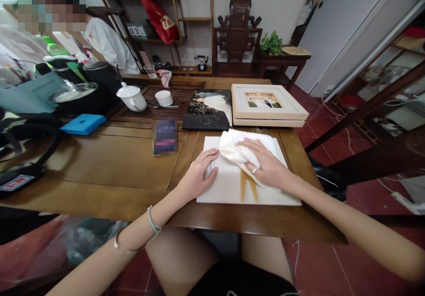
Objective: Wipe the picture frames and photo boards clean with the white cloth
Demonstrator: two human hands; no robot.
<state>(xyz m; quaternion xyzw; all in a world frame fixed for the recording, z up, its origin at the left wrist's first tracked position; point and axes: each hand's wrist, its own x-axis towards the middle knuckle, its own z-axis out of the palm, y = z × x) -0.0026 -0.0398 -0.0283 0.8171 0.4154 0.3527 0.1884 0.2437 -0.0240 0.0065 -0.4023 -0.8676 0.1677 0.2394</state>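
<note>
A white flat frame [229, 185] lies face down on the wooden table [119, 163] in front of me, its tan stand leg showing near the middle. My right hand [265, 163] lies flat, fingers spread, pressing a crumpled white cloth [235, 147] onto the frame's far part. My left hand [199, 172] rests on the frame's left edge with its fingers curled loosely against it.
A white framed photo [265, 105] and a dark photo print [207, 110] lie beyond the frame. A small blurred card [164, 135] stands to the left. Further left are a white teapot [131, 97], a cup [164, 98], a blue block [83, 123] and kettles. A person sits at the far left.
</note>
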